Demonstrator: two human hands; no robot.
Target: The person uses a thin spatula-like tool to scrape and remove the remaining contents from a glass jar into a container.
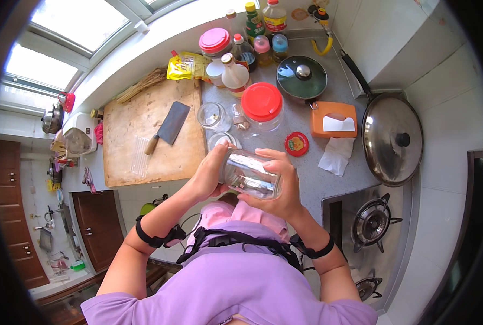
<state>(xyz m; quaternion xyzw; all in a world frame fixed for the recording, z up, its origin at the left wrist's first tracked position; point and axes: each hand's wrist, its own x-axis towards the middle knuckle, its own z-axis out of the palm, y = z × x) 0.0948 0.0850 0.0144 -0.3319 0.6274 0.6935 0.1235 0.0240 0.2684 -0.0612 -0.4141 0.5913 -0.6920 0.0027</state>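
Observation:
A clear glass jar (251,172) lies tilted on its side between my hands, in front of the counter's edge. My left hand (209,170) is at the jar's left end, its thumb up by the rim. My right hand (284,185) wraps around the other end with the fingers spread over the glass. Just beyond my left hand, another clear round glass piece (224,140) stands on the counter, partly hidden. Behind it is an uncovered glass jar (214,116) with small bits inside. A red printed jar lid (296,144) lies flat to the right.
A cleaver (173,123) lies on the wooden cutting board (119,122) at left. Around the counter stand a red-lidded plastic jar (261,103), several bottles, a lidded pot (301,77), an orange tissue box (333,120) and a large covered pan (392,140). A gas burner (374,222) is at right.

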